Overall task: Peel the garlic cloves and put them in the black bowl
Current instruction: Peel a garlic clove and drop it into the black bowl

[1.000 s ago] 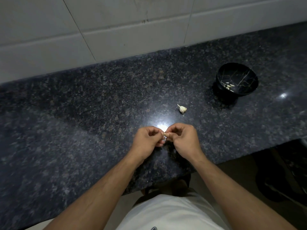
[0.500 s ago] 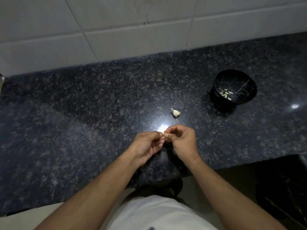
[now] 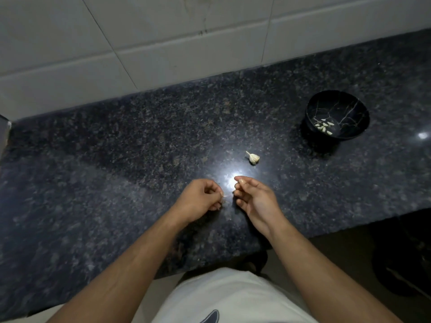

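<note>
My left hand (image 3: 200, 198) has curled fingers and pinches a thin scrap of garlic skin (image 3: 223, 196) at its fingertips. A short gap to the right, my right hand (image 3: 255, 200) pinches a small garlic clove (image 3: 240, 182) between thumb and forefinger, and the fingers mostly hide it. Both hands hover low over the counter's front part. A partial garlic bulb (image 3: 253, 157) with its stem lies on the counter just beyond my right hand. The black bowl (image 3: 356, 108) with pale veining stands at the far right and holds several peeled cloves (image 3: 323, 127).
The dark speckled granite counter (image 3: 116, 159) runs to a white tiled wall (image 3: 163, 43) at the back. Its front edge (image 3: 326, 231) lies just behind my wrists, with dark floor below at the right. A bright light reflection (image 3: 229, 180) sits between my hands.
My hands, joined on the clove before, have pulled apart. The left one drew away to the left with a scrap of skin, and the right keeps the clove.
</note>
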